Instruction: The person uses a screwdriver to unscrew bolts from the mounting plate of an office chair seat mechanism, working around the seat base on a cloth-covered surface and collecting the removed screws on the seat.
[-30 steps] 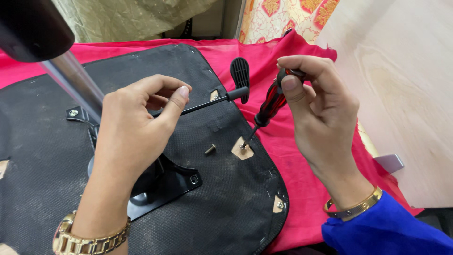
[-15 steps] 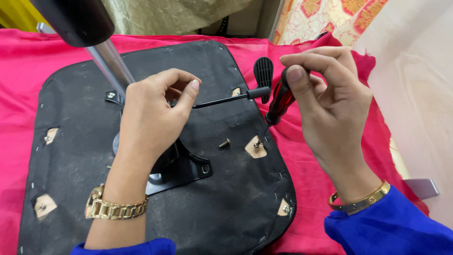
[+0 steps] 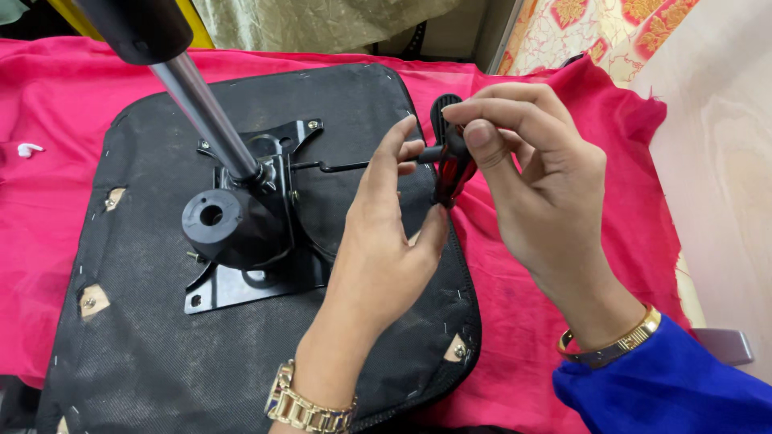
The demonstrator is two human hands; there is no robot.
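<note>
A pink cloth (image 3: 48,104) covers the surface and fills the left and the middle of the frame. At the far left on it lies a small white object (image 3: 29,149) — too small to tell what it is. At the top centre hangs an olive-gold fabric (image 3: 322,20). In the upper right shows a yellow floral cloth (image 3: 587,28), and along the right edge a pale wooden board (image 3: 716,145).

The screwdriver (image 3: 451,170) has a red and black handle and stands nearly upright, tip down, at the right edge of the upturned black chair seat (image 3: 161,321), with the right hand (image 3: 539,193) pinching the handle's top between thumb and fingers. The left hand (image 3: 386,241) rests open on the seat just beside the tool, fingertips near the handle. The seat lies underside up, its black metal mounting plate (image 3: 249,265) near the middle.
</note>
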